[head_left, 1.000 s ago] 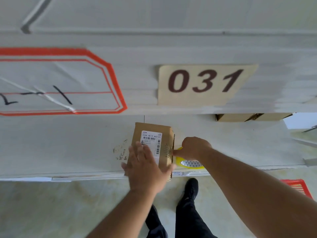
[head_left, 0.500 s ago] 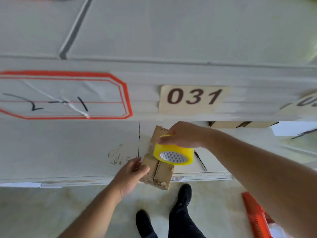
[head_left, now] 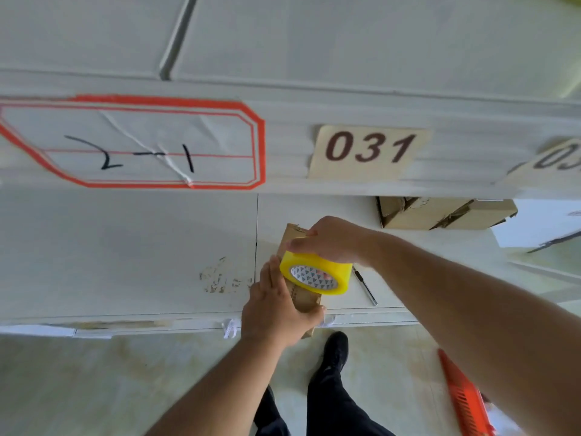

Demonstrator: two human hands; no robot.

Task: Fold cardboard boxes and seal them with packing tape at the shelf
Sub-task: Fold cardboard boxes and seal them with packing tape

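Observation:
A small brown cardboard box (head_left: pixel 292 237) lies on the white shelf (head_left: pixel 125 247), its near end at the shelf's front edge. My left hand (head_left: pixel 276 306) wraps round that near end, thumb on the right side, fingers along the left. My right hand (head_left: pixel 333 240) grips a yellow roll of packing tape (head_left: pixel 316 275) from above and holds it on top of the box's middle. Most of the box is hidden under the two hands and the roll.
A thin utility knife (head_left: pixel 364 286) lies on the shelf right of the box. More cardboard boxes (head_left: pixel 440 214) sit at the back right under the "031" label (head_left: pixel 369 151). An orange crate (head_left: pixel 465 398) stands on the floor at right, my feet (head_left: pixel 336 350) below the shelf edge.
My right hand lifted the tape roll off the shelf and brought it over the box. My left hand turned the box and moved from its top to gripping its near end.

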